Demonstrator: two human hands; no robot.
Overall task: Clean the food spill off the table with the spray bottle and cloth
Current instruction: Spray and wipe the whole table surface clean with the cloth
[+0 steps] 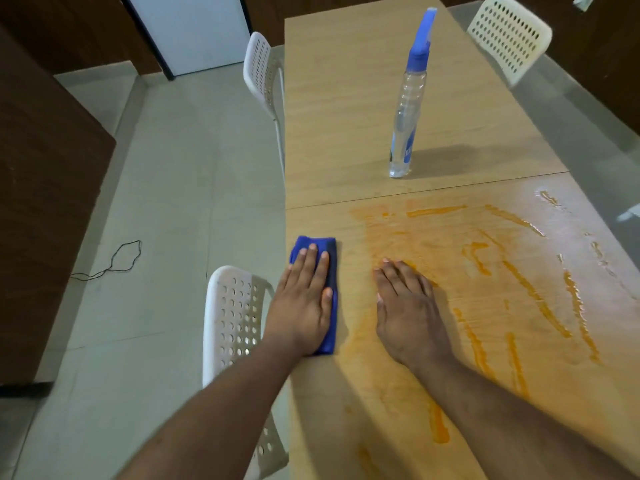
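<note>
A folded blue cloth (331,268) lies near the left edge of the light wooden table (346,126). My left hand (304,303) presses flat on the cloth with straight fingers. My right hand (405,306) rests flat on the table just to the right, at the edge of an orange food spill (491,271) that is smeared in wet streaks across the near right part of the table. A clear spray bottle (408,105) with a blue nozzle stands upright farther back, beyond the seam between the two table sections.
A white perforated chair (232,320) stands by the table's left edge near me, another chair (261,71) farther back on the left, and a third chair (509,32) at the far right. A black cord (117,258) lies on the tiled floor.
</note>
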